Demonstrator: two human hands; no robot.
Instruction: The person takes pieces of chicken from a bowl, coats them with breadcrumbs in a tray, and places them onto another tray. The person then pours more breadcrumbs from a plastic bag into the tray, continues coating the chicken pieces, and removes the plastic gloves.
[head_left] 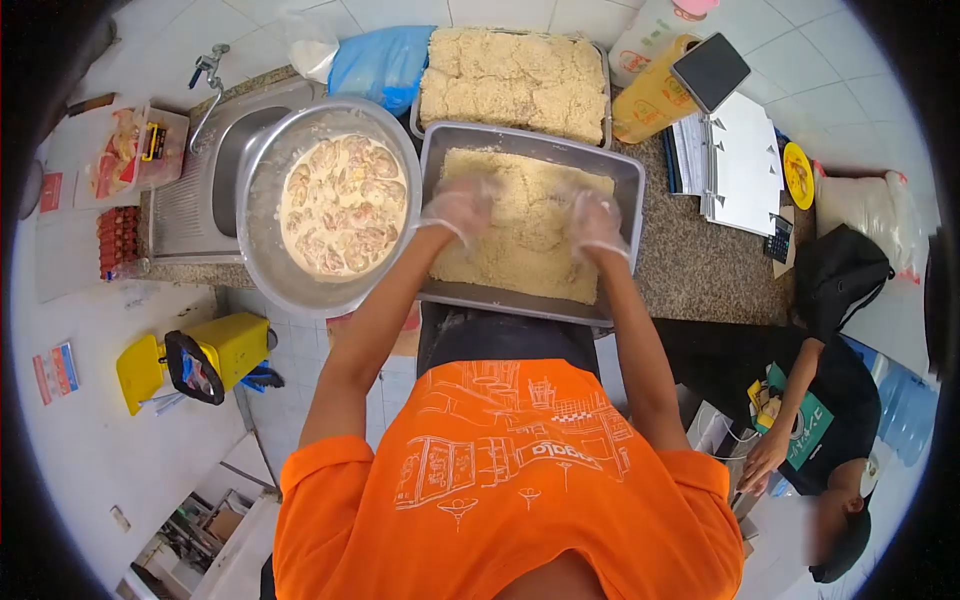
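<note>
Both grips we can't tell, blurred: left hand (463,208) at nine o'clock, right hand (597,218) at three in the grey tray (540,144), on crumbs (528,222) likely light, loose, best scooped from underneath.

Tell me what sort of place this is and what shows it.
Probably a working kitchen: there is a metal sink, a big bowl of what looks like battered raw meat, and a grey tray of crumbs with a gloved left hand and right hand over it.
</note>
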